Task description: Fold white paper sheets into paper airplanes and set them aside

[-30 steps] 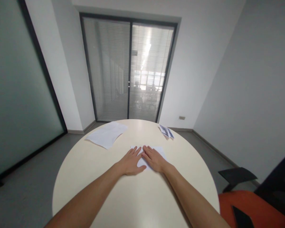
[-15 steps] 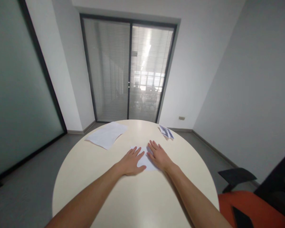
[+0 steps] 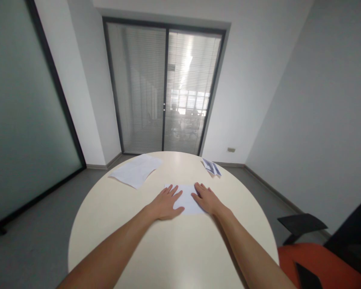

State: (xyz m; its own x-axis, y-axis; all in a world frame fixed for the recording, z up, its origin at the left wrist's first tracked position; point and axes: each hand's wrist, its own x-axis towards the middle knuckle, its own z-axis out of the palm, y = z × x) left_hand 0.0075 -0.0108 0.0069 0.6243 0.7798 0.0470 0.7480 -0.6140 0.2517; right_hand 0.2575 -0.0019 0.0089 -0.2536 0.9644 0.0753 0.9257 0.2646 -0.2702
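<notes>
Both arms are bare and stretch forward toward 12 o'clock, the forearms coming in from 7 and 5 o'clock and drawing closer at the wrists. The left hand (image 3: pixel 166 202) lies flat, palm down, fingers spread a little and pointing to about 1 o'clock, thumb out to the right. The right hand (image 3: pixel 207 198) is also flat, palm down, its fingers pointing to 11 o'clock. The two hands are near, not touching.

White folded paper (image 3: pixel 187 200) lies flat on table (image 3: pixel 174 249).
</notes>
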